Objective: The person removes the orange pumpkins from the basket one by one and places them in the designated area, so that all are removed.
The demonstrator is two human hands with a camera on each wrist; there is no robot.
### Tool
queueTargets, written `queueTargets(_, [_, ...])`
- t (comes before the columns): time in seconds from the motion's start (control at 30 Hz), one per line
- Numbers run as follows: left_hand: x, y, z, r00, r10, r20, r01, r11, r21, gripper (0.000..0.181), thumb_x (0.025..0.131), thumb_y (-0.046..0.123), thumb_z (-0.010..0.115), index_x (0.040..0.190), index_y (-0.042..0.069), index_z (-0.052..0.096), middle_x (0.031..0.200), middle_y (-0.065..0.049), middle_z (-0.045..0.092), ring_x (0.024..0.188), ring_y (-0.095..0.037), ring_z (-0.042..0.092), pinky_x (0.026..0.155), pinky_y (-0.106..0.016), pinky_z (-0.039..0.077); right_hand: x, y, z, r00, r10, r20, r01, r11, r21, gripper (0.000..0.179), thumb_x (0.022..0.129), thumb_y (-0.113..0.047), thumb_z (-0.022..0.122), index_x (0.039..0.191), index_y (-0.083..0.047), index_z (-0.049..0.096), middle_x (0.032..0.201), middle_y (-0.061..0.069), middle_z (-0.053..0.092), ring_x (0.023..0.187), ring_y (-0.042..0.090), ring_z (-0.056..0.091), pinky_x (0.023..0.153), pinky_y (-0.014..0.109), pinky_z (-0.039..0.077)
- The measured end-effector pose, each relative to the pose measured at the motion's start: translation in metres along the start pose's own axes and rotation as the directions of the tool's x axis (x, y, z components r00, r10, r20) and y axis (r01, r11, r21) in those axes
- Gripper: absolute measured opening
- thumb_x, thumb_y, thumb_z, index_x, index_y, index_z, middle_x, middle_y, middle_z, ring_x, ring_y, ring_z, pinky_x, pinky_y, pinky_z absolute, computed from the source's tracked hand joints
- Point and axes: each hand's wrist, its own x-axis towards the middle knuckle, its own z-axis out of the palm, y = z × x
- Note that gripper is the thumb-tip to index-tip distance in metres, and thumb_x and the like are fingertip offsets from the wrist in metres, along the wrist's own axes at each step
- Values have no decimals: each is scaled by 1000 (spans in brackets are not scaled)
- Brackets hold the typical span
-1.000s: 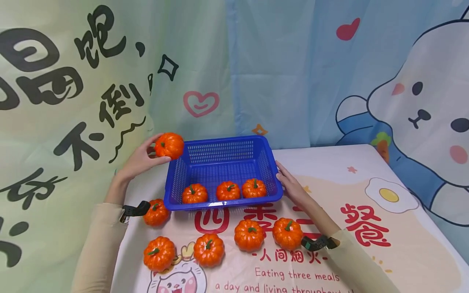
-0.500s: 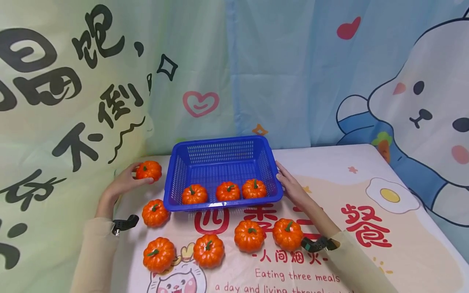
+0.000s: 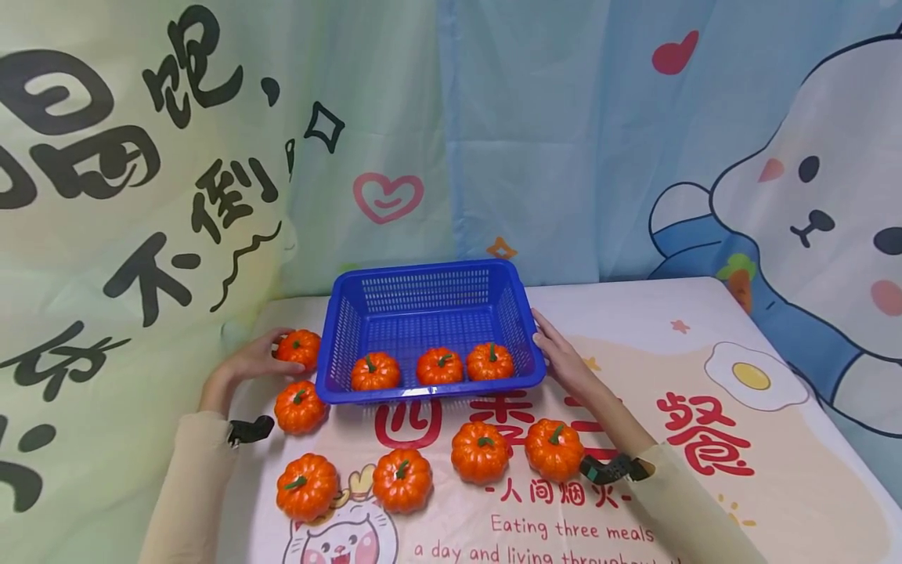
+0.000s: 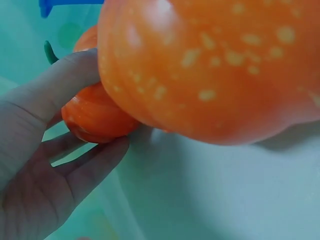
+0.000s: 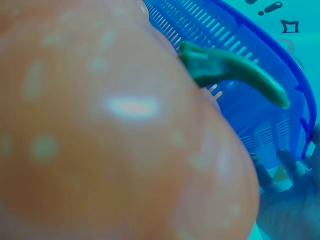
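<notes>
On the table at the basket's left side, my left hand (image 3: 252, 359) holds a small orange pumpkin (image 3: 300, 347). In the left wrist view the thumb and fingers curl round this pumpkin (image 4: 102, 115), whose green stem points outward. A second pumpkin (image 4: 210, 70) fills the foreground there. The blue plastic basket (image 3: 430, 393) has three pumpkins along its near side, among them one at the left (image 3: 376, 371). My right hand (image 3: 564, 356) rests against the basket's right wall. In the right wrist view its fingers (image 5: 292, 162) lie extended beside the basket, partly hidden by a close pumpkin (image 5: 125, 150).
One pumpkin (image 3: 300, 407) stands just in front of the held one. Several more form a row before the basket, from the left pumpkin (image 3: 308, 486) to the right pumpkin (image 3: 554, 450). A printed cloth (image 3: 705, 517) covers the table, and a curtain (image 3: 521, 157) hangs behind.
My left hand has brought its pumpkin from the basket's upper left corner out to the left, then down onto the table beside the basket. My right hand has stayed at the basket.
</notes>
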Motion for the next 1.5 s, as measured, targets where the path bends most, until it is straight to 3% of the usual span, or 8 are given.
queueTargets(0.47, [0, 3, 3, 999, -43, 13, 43, 999, -4, 94, 85, 46, 70, 152, 5, 20, 148, -29, 35, 133, -47, 36, 107, -68, 32, 0, 1, 0, 1000, -8, -7, 7, 1000, -13, 63, 102, -47, 36, 156, -37, 4, 166, 6, 6, 146, 45, 21, 109, 62, 33])
queueTargets(0.57, [-2, 4, 0, 1000, -11, 1, 11, 999, -34, 98, 85, 44, 71, 154, 4, 14, 150, -30, 30, 135, -48, 33, 108, -68, 32, 0, 2, 1, 1000, -8, -11, 8, 1000, -9, 63, 102, -47, 37, 156, -36, 5, 165, 7, 7, 146, 45, 23, 108, 61, 34])
queueTargets(0.67, [-6, 9, -7, 996, 58, -65, -61, 997, -45, 99, 85, 40, 71, 154, 2, 12, 152, -31, 26, 137, -50, 29, 108, -69, 30, 0, 2, 1, 1000, -10, 0, 10, 1000, -2, 63, 103, -46, 36, 156, -35, 5, 165, 8, 7, 146, 46, 23, 108, 62, 34])
queueTargets(0.83, [-11, 38, -19, 961, 200, -190, -202, 979, 9, 85, 86, 31, 72, 150, -2, 26, 152, -30, 31, 138, -50, 29, 111, -68, 27, 1, 1, 0, 1000, -4, 5, 4, 1000, 9, 63, 103, -46, 36, 156, -35, 4, 165, 9, 7, 145, 45, 25, 108, 61, 35])
queueTargets(0.97, [-9, 65, -21, 941, 267, -207, -271, 962, 6, 79, 85, 26, 74, 147, -2, 33, 151, -27, 34, 138, -48, 32, 113, -64, 27, 1, 2, -1, 1000, -10, 6, 9, 1000, 20, 63, 103, -46, 36, 156, -35, 4, 165, 9, 6, 145, 46, 24, 108, 60, 34])
queueTargets(1.13, [-5, 88, -12, 934, 317, -167, -318, 948, 21, 79, 84, 27, 76, 146, -2, 35, 149, -25, 39, 138, -44, 36, 114, -59, 30, 1, 2, 0, 1000, -11, 11, 11, 1000, 22, 63, 103, -45, 36, 156, -34, 5, 165, 9, 7, 146, 45, 24, 108, 60, 34])
queueTargets(1.33, [-3, 112, 1, 935, 343, -90, -340, 939, 42, 77, 85, 30, 75, 147, 3, 37, 150, -22, 38, 139, -44, 35, 113, -59, 33, 0, 2, 0, 1000, -15, 8, 15, 1000, 9, 62, 104, -44, 36, 156, -34, 4, 165, 9, 7, 146, 45, 23, 109, 61, 33])
queueTargets(1.5, [0, 137, 12, 918, 396, 0, -394, 912, 118, 70, 84, 32, 75, 143, 8, 45, 146, -19, 45, 135, -39, 42, 108, -58, 40, 0, 1, 0, 1000, -21, 13, 21, 1000, 19, 62, 104, -44, 35, 156, -34, 4, 165, 10, 7, 145, 46, 24, 107, 60, 35])
